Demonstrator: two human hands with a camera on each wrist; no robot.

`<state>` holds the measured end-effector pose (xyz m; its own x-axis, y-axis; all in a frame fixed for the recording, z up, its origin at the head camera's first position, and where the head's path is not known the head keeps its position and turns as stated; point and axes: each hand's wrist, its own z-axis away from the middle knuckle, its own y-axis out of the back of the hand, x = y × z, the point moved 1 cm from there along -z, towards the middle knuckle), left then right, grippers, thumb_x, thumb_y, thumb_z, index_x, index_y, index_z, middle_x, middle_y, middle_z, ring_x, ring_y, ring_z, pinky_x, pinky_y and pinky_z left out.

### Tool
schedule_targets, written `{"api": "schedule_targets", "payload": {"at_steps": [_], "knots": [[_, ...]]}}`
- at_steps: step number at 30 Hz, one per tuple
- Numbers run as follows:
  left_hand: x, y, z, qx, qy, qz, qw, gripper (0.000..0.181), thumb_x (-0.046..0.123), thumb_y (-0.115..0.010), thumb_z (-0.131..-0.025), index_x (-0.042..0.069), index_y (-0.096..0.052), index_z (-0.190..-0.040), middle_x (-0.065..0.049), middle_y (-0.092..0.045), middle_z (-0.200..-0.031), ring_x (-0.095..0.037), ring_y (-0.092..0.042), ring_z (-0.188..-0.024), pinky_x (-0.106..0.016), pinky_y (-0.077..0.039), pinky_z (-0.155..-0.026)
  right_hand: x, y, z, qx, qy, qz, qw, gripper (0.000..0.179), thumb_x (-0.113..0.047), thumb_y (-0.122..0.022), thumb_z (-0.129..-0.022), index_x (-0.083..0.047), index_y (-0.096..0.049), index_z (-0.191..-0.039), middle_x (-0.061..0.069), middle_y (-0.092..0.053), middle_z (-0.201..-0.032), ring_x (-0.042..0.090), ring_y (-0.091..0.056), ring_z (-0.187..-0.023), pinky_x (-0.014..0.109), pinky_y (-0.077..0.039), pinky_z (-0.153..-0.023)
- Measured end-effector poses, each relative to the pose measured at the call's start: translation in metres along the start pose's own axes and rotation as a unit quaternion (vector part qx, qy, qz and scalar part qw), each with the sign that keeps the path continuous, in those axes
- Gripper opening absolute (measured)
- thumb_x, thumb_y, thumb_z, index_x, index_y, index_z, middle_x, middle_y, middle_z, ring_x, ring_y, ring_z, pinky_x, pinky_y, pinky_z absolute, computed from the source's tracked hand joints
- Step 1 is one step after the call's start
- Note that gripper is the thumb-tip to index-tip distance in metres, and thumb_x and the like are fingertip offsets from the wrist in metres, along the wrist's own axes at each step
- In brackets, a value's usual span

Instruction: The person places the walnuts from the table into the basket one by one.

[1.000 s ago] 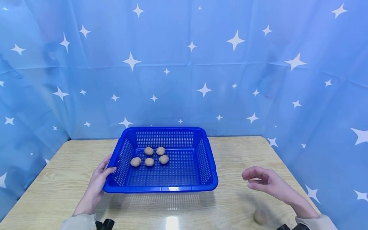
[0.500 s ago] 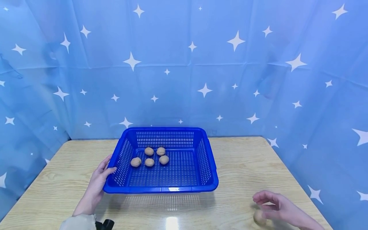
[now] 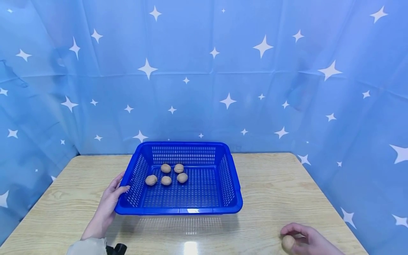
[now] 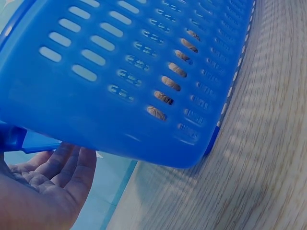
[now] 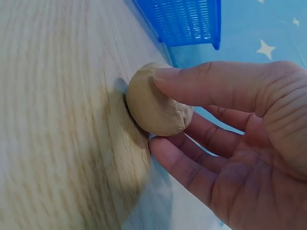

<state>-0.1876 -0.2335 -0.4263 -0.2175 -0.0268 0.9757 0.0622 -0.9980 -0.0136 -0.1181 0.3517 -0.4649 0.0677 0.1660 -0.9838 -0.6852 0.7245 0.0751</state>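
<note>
A blue plastic basket (image 3: 208, 211) stands on the table with several walnuts (image 3: 166, 181) grouped in its left half. My left hand (image 3: 109, 202) grips the basket's left side, thumb over the rim and fingers on the outside; in the left wrist view the palm (image 4: 45, 187) shows under the rim. At the table's front right, my right hand (image 3: 307, 239) holds a single walnut (image 3: 288, 243). The right wrist view has the thumb (image 5: 201, 85) on top of this walnut (image 5: 156, 103) and the fingers curled behind and below it, close against the tabletop.
The light wood-grain table (image 3: 274, 184) runs back to a blue curtain (image 3: 197, 106) with white stars, which also hangs along both sides. Between the basket and my right hand lies a stretch of bare tabletop.
My right hand has come down toward the table's front right and taken hold of the walnut lying there. My left hand and the basket have stayed in place.
</note>
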Motion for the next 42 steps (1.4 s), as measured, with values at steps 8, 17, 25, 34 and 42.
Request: {"api": "schedule_targets", "payload": {"at_steps": [8, 17, 25, 34, 42], "knots": [[0.001, -0.001, 0.001, 0.003, -0.001, -0.002, 1.0000, 0.066, 0.021, -0.048, -0.097, 0.019, -0.011, -0.152, -0.009, -0.022, -0.150, 0.002, -0.048, -0.098, -0.021, -0.041, -0.082, 0.000, -0.001, -0.007, 0.012, 0.028, 0.069, 0.9972, 0.027, 0.002, -0.052, -0.092, 0.010, -0.052, -0.117, -0.005, -0.059, -0.116, 0.001, -0.053, -0.101, 0.022, -0.046, -0.078], [0.001, -0.001, 0.001, 0.001, -0.008, 0.000, 1.0000, 0.067, 0.022, -0.049, -0.096, 0.018, -0.012, -0.152, -0.011, -0.021, -0.151, 0.002, -0.049, -0.098, -0.020, -0.041, -0.081, -0.003, -0.004, -0.011, 0.049, 0.097, 0.187, 0.9764, 0.024, 0.007, -0.059, -0.085, 0.002, -0.058, -0.109, 0.006, -0.060, -0.107, 0.004, -0.053, -0.093, 0.023, -0.047, -0.072], [0.002, -0.001, 0.002, 0.005, -0.008, 0.017, 0.9998, 0.066, 0.019, -0.049, -0.096, 0.015, -0.013, -0.151, -0.010, -0.019, -0.152, 0.004, -0.049, -0.096, -0.019, -0.041, -0.080, -0.035, -0.007, -0.024, 0.081, 0.167, 0.216, 0.9588, 0.027, 0.010, -0.061, -0.082, 0.001, -0.056, -0.108, 0.007, -0.060, -0.105, 0.008, -0.055, -0.093, 0.024, -0.047, -0.076], [0.003, 0.000, 0.002, -0.001, 0.005, 0.009, 0.9999, 0.066, 0.020, -0.047, -0.097, 0.017, -0.010, -0.152, -0.010, -0.019, -0.152, 0.004, -0.049, -0.096, -0.020, -0.041, -0.081, -0.096, 0.000, -0.058, 0.109, 0.195, 0.255, 0.9407, 0.027, 0.008, -0.064, -0.081, -0.001, -0.059, -0.106, 0.002, -0.061, -0.106, 0.007, -0.056, -0.097, 0.022, -0.046, -0.079], [0.004, -0.001, 0.003, -0.004, -0.001, 0.007, 1.0000, 0.066, 0.021, -0.047, -0.097, 0.017, -0.010, -0.152, -0.010, -0.019, -0.152, 0.003, -0.048, -0.098, -0.019, -0.041, -0.081, -0.135, -0.002, -0.103, 0.076, 0.199, 0.250, 0.9447, 0.024, 0.005, -0.064, -0.083, -0.002, -0.058, -0.105, 0.010, -0.059, -0.105, 0.012, -0.056, -0.093, 0.025, -0.046, -0.078]]}}
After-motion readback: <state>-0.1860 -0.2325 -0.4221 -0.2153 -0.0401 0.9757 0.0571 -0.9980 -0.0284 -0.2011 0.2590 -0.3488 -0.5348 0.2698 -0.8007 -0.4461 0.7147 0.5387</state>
